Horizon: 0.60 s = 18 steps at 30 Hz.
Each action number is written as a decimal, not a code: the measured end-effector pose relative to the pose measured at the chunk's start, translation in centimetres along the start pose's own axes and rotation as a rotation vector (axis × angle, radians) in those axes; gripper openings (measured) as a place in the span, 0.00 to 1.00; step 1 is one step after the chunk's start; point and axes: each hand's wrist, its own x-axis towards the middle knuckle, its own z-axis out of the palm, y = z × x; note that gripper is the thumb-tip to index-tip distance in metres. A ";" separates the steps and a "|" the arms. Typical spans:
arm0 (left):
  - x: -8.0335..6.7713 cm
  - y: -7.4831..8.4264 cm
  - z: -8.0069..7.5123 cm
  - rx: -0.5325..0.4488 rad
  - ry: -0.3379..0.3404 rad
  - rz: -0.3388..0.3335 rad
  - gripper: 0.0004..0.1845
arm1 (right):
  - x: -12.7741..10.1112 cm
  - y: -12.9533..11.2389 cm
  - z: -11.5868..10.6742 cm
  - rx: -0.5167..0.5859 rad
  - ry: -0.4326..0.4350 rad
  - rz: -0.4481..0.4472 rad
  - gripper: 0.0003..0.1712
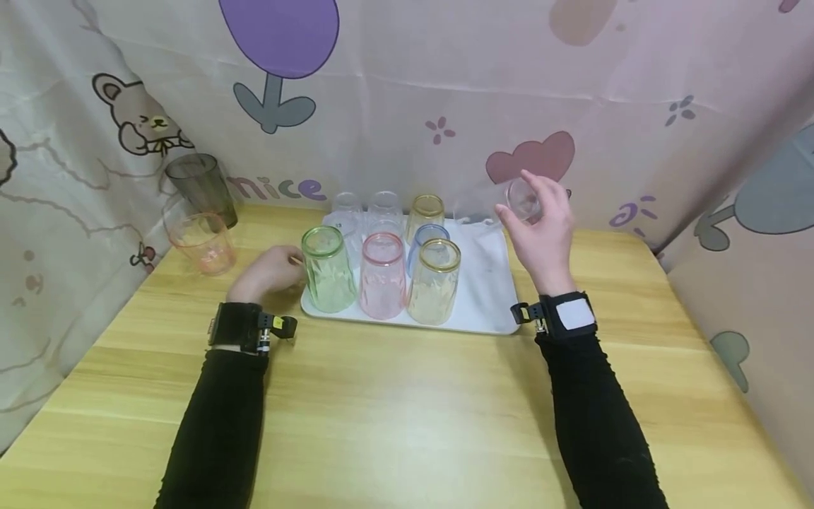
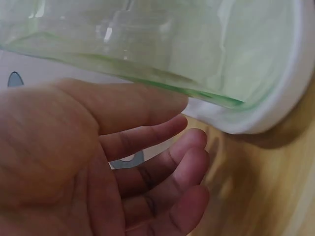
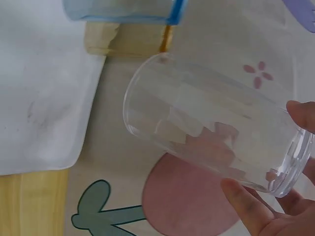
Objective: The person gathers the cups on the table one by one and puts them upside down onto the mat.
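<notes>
My right hand [image 1: 547,230] grips a clear glass [image 3: 206,123] by its thick base, thumb on one side and fingers on the other. The glass is tilted in the air above the back right of a white tray [image 1: 486,286], its mouth pointing left in the head view. Beside the tray's left edge, my left hand [image 1: 273,270] has loosely curled fingers with nothing between them. Its thumb lies against or very near a green glass [image 1: 329,283]; contact is hard to tell. A pink glass [image 1: 383,290] and a yellow glass [image 1: 434,293] stand in the same front row.
Behind them on the tray are a blue glass [image 1: 415,247], an amber glass [image 1: 427,207] and clear glasses [image 1: 385,205]. A dark grey glass [image 1: 205,191] and an orange-tinted glass [image 1: 208,249] stand on the wooden table [image 1: 407,417] at left. A patterned curtain [image 1: 394,120] hangs close behind.
</notes>
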 end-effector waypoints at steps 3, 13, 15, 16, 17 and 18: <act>0.3 -0.2 0.1 -0.005 0.009 -0.014 0.21 | 0.4 0.8 0.6 -0.020 -0.062 0.028 0.33; 0.6 0.0 0.7 -0.083 0.048 -0.027 0.14 | 1.7 2.4 1.9 -0.101 -0.231 0.093 0.34; 0.6 0.1 0.7 -0.096 0.047 -0.032 0.14 | 2.0 2.5 2.3 -0.118 -0.272 0.104 0.35; 0.6 0.0 0.8 -0.102 0.046 -0.035 0.14 | 2.1 2.5 2.4 -0.126 -0.296 0.110 0.35; 0.6 0.0 0.8 -0.110 0.042 -0.038 0.14 | 2.3 2.6 2.6 -0.137 -0.318 0.115 0.35; 0.7 0.0 0.9 -0.118 0.038 -0.041 0.15 | 2.4 2.6 2.8 -0.148 -0.340 0.120 0.35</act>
